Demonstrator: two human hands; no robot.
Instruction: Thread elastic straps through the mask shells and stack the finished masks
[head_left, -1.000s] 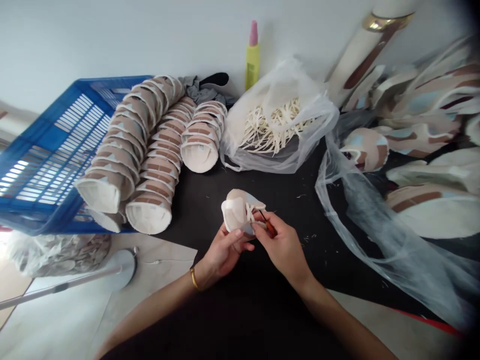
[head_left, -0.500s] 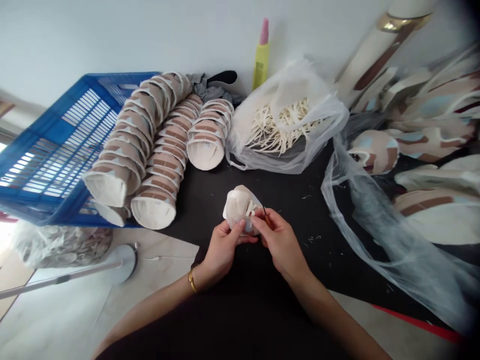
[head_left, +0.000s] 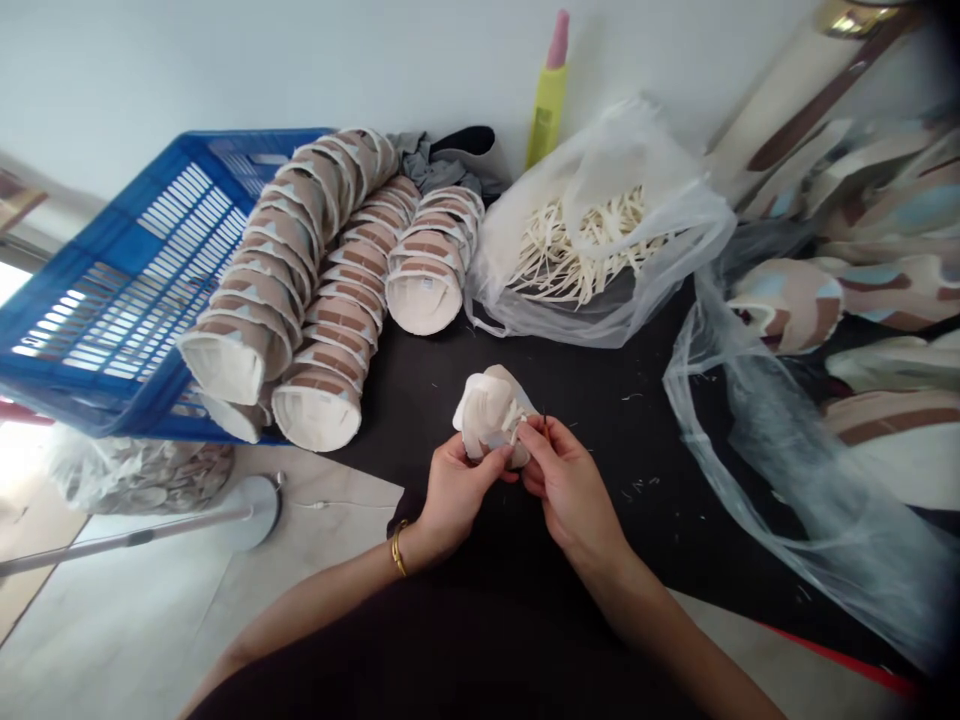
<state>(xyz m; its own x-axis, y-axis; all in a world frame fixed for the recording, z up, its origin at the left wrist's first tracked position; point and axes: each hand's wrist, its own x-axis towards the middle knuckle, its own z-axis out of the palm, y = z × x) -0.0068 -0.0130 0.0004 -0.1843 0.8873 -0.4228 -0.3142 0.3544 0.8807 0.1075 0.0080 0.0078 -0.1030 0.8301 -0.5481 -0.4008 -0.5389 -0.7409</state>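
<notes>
In front of me is a small cream and brown shoe upper point(head_left: 484, 408), with a cream lace point(head_left: 517, 425) threaded on its right side. My left hand point(head_left: 461, 490) is closed on the upper's lower left edge, thumb on top. My right hand point(head_left: 568, 480) pinches at the lace end against the upper's right side. A thin dark tool tip point(head_left: 545, 411) pokes out above the right fingers; its handle is mostly hidden in the hand.
Stacked shoe uppers point(head_left: 337, 325) lean along a blue crate point(head_left: 67, 290) on the left. Behind my hands, a clear plastic bag point(head_left: 499, 280) holds many cream laces point(head_left: 577, 245). A yellow bottle point(head_left: 547, 115) stands by the wall. More uppers point(head_left: 795, 300) lie right, near another plastic bag point(head_left: 757, 440).
The view has shifted slightly, so most things sit a little further right. Both hands still hold the upper; my right fingers have turned and hide the tool's orange-brown handle.
</notes>
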